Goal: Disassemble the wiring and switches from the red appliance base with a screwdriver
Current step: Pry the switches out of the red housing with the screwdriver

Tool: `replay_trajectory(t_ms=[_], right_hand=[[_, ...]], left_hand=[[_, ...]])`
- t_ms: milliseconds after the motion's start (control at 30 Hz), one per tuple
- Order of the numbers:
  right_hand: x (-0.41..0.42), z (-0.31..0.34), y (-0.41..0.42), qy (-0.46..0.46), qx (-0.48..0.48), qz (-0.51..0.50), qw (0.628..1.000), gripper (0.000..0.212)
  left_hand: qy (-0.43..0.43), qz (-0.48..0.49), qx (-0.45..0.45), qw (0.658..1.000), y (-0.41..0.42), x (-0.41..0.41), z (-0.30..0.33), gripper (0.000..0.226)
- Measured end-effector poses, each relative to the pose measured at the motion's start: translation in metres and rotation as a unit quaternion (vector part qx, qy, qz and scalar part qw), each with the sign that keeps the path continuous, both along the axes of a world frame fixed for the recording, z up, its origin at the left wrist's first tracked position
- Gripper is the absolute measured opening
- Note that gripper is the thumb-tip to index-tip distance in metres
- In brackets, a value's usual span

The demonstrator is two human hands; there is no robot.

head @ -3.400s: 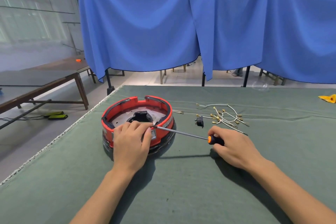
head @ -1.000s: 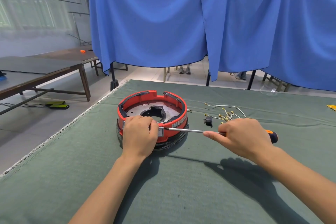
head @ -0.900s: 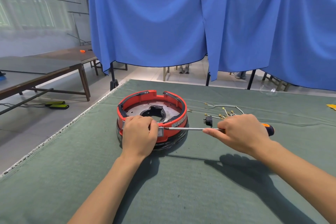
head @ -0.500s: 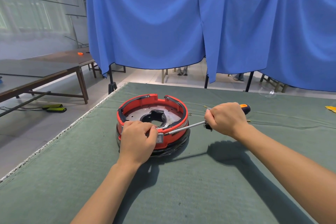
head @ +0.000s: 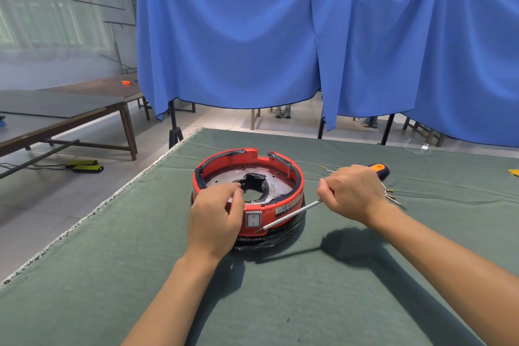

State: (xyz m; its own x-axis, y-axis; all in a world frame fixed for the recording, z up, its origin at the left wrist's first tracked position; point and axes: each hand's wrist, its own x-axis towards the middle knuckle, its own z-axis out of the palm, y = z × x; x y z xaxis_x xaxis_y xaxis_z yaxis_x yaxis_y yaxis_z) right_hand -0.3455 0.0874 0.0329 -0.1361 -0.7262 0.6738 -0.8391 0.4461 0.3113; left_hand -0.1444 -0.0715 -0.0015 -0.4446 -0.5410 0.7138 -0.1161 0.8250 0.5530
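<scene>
Red base [head: 292, 199]: it sits on the green cloth [head: 280, 303] toward the table's left half, open side up, so you can reach both the inside plate and the outer wall.
Rocker switch [head: 253, 218]: mounted in the near wall of the base and facing you; it looks like the part not yet freed.
Left hand [head: 214, 218]: your fingers curl over the near-left rim, thumb and fingertips dipping inside toward the black centre opening. This grip probably braces the base against the push of the tool.
Right hand [head: 351, 195]: you grip the screwdriver [head: 289, 215] in a closed fist, to the right of the base and above the cloth, with the orange and black handle end poking out the far side.
Shaft and tip: the shaft slopes down and leftward, and the tip lands just right of the switch, low on the red wall. Whether it touches the switch frame, I cannot tell.
Angle: that low slant suggests you mean to pry at the switch edge, not turn a screw.
Loose wires [head: 393, 196]: they lie on the cloth at the right, partly hidden behind your right hand, set apart from the base as finished parts.
Risk: a slipping tip would run toward your left hand.
</scene>
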Motion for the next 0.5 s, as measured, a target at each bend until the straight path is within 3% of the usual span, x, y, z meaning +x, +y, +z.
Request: replay_trajectory(t_ms=[67,167,500], right_hand=[[-0.001,-0.003,0.015,-0.013,-0.022,-0.033,0.999,0.051],[0.003,-0.010,0.027,-0.028,-0.037,-0.075,0.996,0.055],[0.024,-0.012,0.041,-0.070,-0.025,-0.145,0.987,0.048]], left_hand=[[-0.037,0.042,-0.016,0.998,-0.002,-0.002,0.000,0.025],[-0.102,0.065,0.033,0.992,-0.001,-0.003,-0.002,0.035],[-0.102,0.110,0.057,0.987,0.016,-0.001,-0.005,0.040]])
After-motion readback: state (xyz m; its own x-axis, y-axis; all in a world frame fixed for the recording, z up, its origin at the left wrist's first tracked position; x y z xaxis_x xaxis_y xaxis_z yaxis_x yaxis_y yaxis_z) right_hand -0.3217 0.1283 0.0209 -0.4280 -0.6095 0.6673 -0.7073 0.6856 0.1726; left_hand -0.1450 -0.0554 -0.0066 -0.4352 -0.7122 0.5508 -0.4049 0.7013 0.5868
